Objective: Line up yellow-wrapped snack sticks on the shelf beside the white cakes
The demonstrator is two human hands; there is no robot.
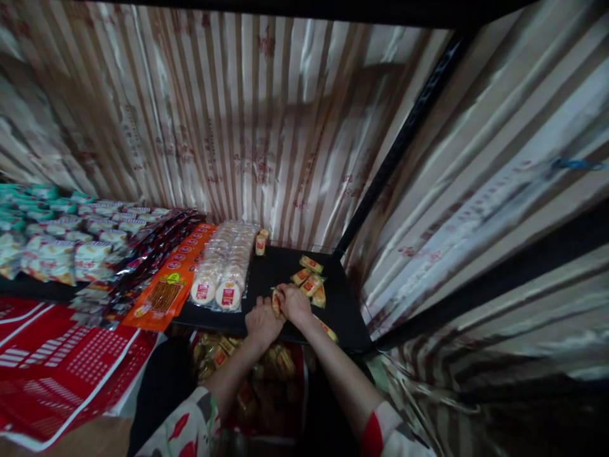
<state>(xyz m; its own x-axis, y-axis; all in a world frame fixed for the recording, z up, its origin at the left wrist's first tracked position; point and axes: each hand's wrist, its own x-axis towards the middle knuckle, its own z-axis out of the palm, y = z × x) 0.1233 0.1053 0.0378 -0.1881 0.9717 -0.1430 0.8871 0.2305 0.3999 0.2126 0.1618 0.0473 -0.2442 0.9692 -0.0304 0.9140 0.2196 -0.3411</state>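
Observation:
Over the front of a black shelf (280,260), my two hands meet around a small yellow snack packet (275,303) with a red label. My right hand (294,303) pinches the packet from the right. On its other side, my left hand (264,319) is closed, its fingertips close to the packet; what it grips is hidden. Several matching snack packets (311,284) lie loosely on the shelf beyond my right hand, and one more packet (326,328) is partly behind my right forearm. Two stacked packets (261,242) stand at the back, beside the rice crackers.
Left of my hands run rows of wrapped round rice crackers (228,295), orange snack bags (164,295) and white packs (92,260). Below the shelf, a red box (302,393) holds more yellow packets. A red basket (61,368) is at lower left. A black post (399,149) rises at right.

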